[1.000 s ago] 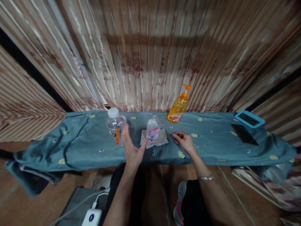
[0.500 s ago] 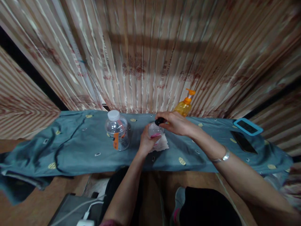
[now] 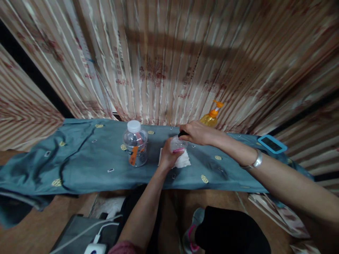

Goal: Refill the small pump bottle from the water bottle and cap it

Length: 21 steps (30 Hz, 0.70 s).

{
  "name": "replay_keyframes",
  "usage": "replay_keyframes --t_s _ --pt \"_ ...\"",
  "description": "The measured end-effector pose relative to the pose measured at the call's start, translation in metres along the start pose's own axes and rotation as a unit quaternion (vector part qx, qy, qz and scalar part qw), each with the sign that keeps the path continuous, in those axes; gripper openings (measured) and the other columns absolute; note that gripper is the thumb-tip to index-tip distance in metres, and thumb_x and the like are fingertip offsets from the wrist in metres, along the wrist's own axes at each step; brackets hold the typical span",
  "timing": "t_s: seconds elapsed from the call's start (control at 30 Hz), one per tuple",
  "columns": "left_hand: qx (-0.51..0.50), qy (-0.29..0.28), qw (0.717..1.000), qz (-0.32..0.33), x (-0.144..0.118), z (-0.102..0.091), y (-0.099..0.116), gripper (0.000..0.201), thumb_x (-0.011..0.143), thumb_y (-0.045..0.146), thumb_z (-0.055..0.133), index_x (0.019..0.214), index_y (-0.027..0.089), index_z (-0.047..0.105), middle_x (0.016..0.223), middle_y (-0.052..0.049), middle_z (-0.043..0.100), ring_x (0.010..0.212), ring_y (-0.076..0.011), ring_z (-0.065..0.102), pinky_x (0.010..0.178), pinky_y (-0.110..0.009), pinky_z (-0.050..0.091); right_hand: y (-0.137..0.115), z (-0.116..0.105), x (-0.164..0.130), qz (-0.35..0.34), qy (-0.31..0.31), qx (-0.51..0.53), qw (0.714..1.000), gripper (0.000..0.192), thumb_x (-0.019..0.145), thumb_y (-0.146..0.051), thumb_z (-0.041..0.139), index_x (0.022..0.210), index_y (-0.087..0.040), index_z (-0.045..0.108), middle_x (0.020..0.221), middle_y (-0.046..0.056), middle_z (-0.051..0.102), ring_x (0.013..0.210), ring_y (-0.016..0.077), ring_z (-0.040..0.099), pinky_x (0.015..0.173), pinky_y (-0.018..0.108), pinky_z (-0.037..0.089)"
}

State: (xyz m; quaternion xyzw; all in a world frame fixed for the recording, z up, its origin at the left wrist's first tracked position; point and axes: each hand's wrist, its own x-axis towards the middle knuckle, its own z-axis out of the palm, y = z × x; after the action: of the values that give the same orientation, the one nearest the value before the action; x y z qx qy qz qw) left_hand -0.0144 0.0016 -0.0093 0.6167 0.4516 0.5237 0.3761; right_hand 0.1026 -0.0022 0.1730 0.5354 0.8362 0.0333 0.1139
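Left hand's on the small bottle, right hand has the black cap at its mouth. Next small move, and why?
Probably twist the black cap down with the right hand. The cap sits at the mouth of the small clear bottle, which the left hand braces upright on the white tissue. Whether the threads have caught cannot be seen.

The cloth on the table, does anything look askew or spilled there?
No spill shows. The cloth is rumpled and sags off the left end. The small bottle, gripped by the left hand, stands on a tissue.
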Motion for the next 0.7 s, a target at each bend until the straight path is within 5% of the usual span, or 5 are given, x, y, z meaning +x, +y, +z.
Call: replay_keyframes --t_s 0.37,0.5,0.6,0.7 --pt "-0.017 -0.022 0.999 -0.033 0.001 -0.001 0.003 0.060 0.061 0.022 0.082 0.117 0.017 0.061 0.113 -0.009 0.072 0.107 -0.0289 0.068 0.095 -0.044 0.052 0.001 -0.012 -0.005 -0.032 -0.021 0.023 0.999 0.029 0.086 -0.011 0.062 0.114 -0.015 0.070 0.094 0.007 0.071 0.086 0.0173 0.064 0.072 0.024 0.037" --pt "-0.017 -0.035 0.998 -0.039 0.001 -0.002 0.005 0.061 0.061 0.023 0.083 0.117 0.020 0.060 0.115 -0.007 0.071 0.108 -0.0278 0.067 0.096 -0.042 0.051 -0.002 -0.006 0.005 -0.015 -0.046 -0.020 0.999 0.024 0.095 -0.024 0.060 0.112 -0.010 0.071 0.096 0.013 0.072 0.091 0.0211 0.067 0.073 0.025 0.040" --pt "-0.013 -0.039 0.998 -0.053 0.001 -0.002 0.007 0.060 0.062 0.022 0.083 0.117 0.020 0.059 0.115 -0.007 0.071 0.107 -0.0274 0.067 0.095 -0.041 0.051 -0.003 -0.005 0.009 0.020 -0.054 -0.043 0.997 0.045 0.104 -0.043 0.045 0.105 -0.007 0.073 0.094 0.019 0.072 0.092 0.0250 0.069 0.074 0.028 0.042" --pt "-0.010 -0.037 0.997 -0.060 0.001 -0.002 0.009 0.059 0.062 0.020 0.082 0.117 0.018 0.059 0.114 -0.008 0.071 0.106 -0.0277 0.067 0.094 -0.041 0.051 -0.002 -0.008 0.006 0.028 -0.040 -0.027 0.998 0.045 0.102 -0.044 0.050 0.122 -0.008 0.067 0.106 0.019 0.072 0.100 0.0270 0.069 0.078 0.029 0.045"
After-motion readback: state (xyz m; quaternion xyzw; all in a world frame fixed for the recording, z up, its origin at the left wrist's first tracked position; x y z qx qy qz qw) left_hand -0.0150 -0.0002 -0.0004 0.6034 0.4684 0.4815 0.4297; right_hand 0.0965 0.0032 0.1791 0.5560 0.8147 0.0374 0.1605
